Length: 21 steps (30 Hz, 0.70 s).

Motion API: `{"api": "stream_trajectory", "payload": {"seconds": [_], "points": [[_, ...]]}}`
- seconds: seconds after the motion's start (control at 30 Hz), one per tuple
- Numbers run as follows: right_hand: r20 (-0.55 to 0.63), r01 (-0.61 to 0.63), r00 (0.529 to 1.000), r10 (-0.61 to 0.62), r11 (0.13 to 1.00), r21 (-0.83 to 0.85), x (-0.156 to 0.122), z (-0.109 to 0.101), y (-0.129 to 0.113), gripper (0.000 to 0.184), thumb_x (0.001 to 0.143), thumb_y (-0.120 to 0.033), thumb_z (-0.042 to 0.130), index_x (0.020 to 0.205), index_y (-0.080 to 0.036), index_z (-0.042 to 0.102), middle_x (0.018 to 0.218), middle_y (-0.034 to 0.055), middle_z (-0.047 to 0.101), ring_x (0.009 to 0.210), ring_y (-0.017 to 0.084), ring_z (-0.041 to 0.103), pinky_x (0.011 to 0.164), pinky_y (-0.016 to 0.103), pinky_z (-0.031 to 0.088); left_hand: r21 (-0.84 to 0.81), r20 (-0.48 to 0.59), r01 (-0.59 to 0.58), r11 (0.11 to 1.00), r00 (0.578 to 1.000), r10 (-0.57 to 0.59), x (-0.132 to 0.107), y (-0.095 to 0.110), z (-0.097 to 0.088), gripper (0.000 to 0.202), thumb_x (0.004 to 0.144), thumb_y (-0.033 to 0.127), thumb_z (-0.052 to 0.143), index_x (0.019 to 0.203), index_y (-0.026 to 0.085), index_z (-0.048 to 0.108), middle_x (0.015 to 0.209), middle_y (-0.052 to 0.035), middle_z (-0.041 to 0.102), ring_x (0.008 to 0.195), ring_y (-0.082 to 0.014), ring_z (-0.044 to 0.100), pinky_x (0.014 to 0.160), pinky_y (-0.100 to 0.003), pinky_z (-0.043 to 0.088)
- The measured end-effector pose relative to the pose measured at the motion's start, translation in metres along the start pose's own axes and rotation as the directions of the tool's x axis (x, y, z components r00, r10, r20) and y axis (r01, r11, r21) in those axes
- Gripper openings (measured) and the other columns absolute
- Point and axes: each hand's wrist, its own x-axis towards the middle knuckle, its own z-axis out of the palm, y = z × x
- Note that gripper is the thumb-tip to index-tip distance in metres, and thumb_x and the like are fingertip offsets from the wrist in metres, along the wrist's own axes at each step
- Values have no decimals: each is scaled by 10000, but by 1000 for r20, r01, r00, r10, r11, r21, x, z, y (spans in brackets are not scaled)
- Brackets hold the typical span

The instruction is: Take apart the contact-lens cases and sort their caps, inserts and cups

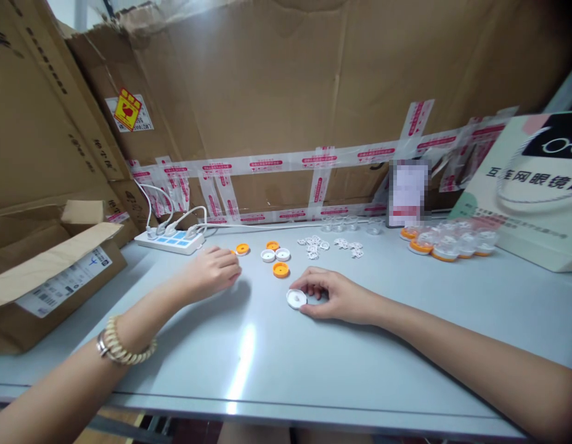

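My right hand (332, 296) pinches a white round disc (296, 299) by its edge, thumb in front and forefinger behind. The disc has a raised bit at its centre and lies low, at or just over the table top. My left hand (216, 268) hovers over the table to the left, fingers curled together and pointing down; whatever they hold, if anything, is hidden. Just behind it lies an orange round cap (242, 249), with a sliver of orange beside it. Between the hands are more orange caps (281, 270) and two white ones (268, 255).
Several small white plastic pieces (312, 245) lie farther back, with clear domes (346, 224) behind. Stacked clear-and-orange round cases (445, 243) sit right, near a paper bag (526, 197) and a blurred upright phone-like thing (408, 194). A power strip (170, 240) and open carton (59, 277) stand left.
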Motion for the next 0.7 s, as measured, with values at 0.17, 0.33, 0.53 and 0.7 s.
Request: {"api": "stream_trajectory", "payload": {"seconds": [0.17,0.33,0.53,0.7], "points": [[3,-16,1000,16,1000,-8,0,1,-2,285,665,-240,627,944,-182,647,831,27,510,723,132,490,675,252,429,76,19,-52,996,999,51,-28,-4,7,244,905,163,375,796,152,593,731,-35,629,717,-136,547,679,-272,352],[-1,-13,1000,13,1000,-15,-1,0,-4,284,673,-247,622,948,-181,647,835,22,510,726,126,491,679,250,429,144,29,-59,988,998,56,-27,-3,9,277,918,172,358,751,155,579,703,-25,613,696,-135,530,673,-281,343],[-3,-2,1000,2,1000,-21,-1,0,-4,284,676,-242,621,951,-178,649,838,23,509,726,123,487,678,243,425,70,-42,0,998,999,3,-27,-4,8,254,911,201,402,751,151,592,719,-30,626,683,-139,540,652,-276,365],[-3,0,1000,0,1000,-13,-1,0,-3,272,680,-247,624,941,-180,659,835,24,511,722,125,494,673,249,427,-135,-148,81,988,984,-101,-5,20,-1,179,887,223,463,800,155,603,763,-30,639,709,-135,562,651,-260,386]]}}
